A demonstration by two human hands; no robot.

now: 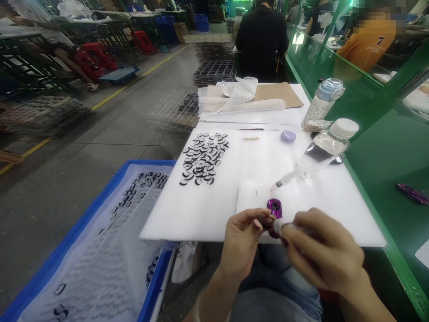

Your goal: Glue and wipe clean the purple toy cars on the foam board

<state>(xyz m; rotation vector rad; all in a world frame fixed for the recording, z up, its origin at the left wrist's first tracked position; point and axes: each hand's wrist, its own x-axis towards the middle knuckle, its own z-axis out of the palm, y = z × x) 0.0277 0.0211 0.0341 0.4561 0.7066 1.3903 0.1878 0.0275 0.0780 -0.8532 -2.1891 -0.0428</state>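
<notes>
My left hand (243, 239) is closed on a small purple toy car body (275, 208), held just above the near edge of the white board (187, 214). My right hand (318, 248) is closed round a small white-tipped applicator (278, 226), its tip touching the car. Several small black and white parts (203, 157) lie spread on the board to the left. A clear squeeze bottle (318, 152) with a white cap lies tilted on the board, nozzle pointing toward my hands.
A blue crate (83, 223) lined with plastic and holding more black parts stands at the lower left. A capped drinking bottle (323, 100), a lilac case (288, 135), cardboard and sheets sit farther back. Another purple car (412, 193) lies on the green conveyor. People work beyond.
</notes>
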